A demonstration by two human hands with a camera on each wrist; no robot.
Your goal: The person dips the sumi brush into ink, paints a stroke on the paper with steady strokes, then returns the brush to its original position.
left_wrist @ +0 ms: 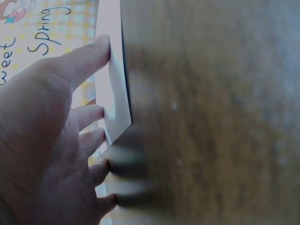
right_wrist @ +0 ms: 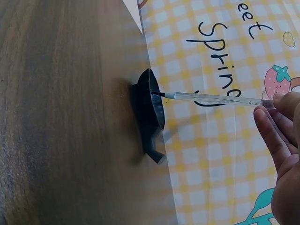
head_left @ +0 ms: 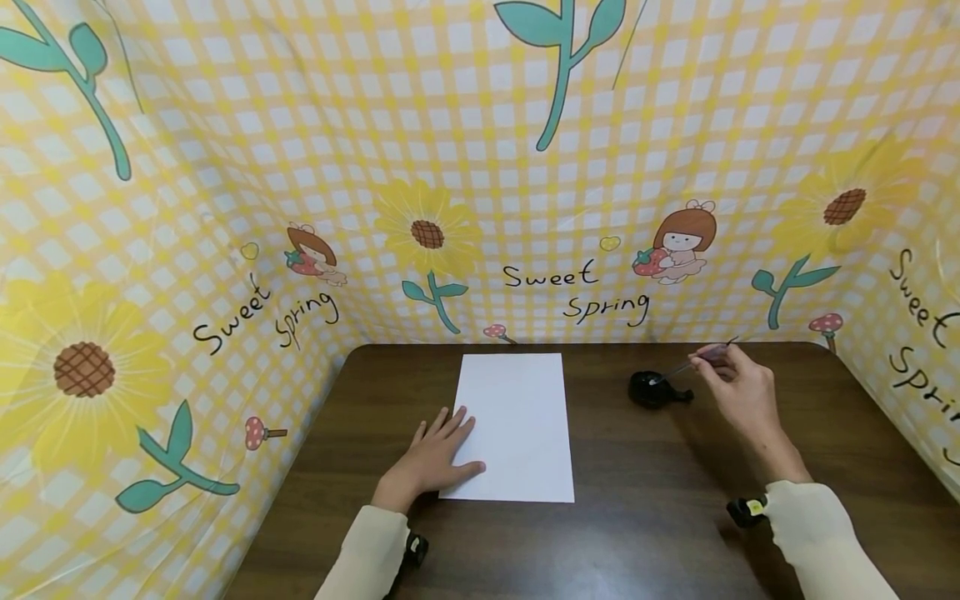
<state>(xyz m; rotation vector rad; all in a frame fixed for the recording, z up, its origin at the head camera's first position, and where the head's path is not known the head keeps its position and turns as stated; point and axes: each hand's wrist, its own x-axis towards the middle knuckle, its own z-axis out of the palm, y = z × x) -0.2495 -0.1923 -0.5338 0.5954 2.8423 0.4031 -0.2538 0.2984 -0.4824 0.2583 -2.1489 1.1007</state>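
Note:
A white sheet of paper lies on the dark wooden table. My left hand rests with spread fingers on the paper's left edge; in the left wrist view the thumb and index finger touch the sheet. To the right, my right hand pinches a thin brush with a clear handle. The dark tip of that brush is at the mouth of a small black dish with a short curved handle. In the head view the black dish stands right of the paper, near the back edge.
A yellow checked cloth with printed sunflowers and lettering hangs behind the table and along both sides. The brown table top runs forward to the person. Each wrist carries a small black camera at the cuff.

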